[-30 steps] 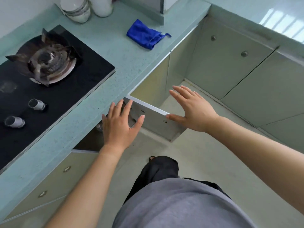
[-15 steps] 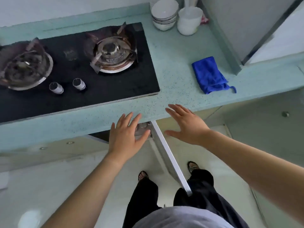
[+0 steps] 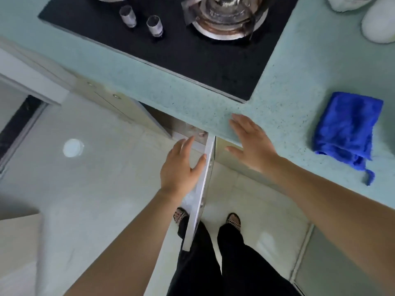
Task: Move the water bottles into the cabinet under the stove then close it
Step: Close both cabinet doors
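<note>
The cabinet door (image 3: 201,201) under the black stove (image 3: 192,58) stands wide open, seen edge-on, swung out toward my legs. My left hand (image 3: 181,165) lies flat against the door's inner face near its top, fingers spread, the thumb on the door's edge. My right hand (image 3: 252,144) hovers open on the other side of the door, over the edge of the pale green counter (image 3: 171,90). The dark cabinet opening (image 3: 168,122) shows just below the counter. No water bottles are in view.
A blue cloth (image 3: 348,129) lies on the counter at the right. White bowls (image 3: 378,24) sit at the far right corner. Two stove knobs (image 3: 154,25) stick up near the stove's front. My feet in sandals (image 3: 233,221) stand on the pale tiled floor.
My view has swung left and down over the stove front. My left hand has come against the door's inner face; the right hand stays spread beside it.
</note>
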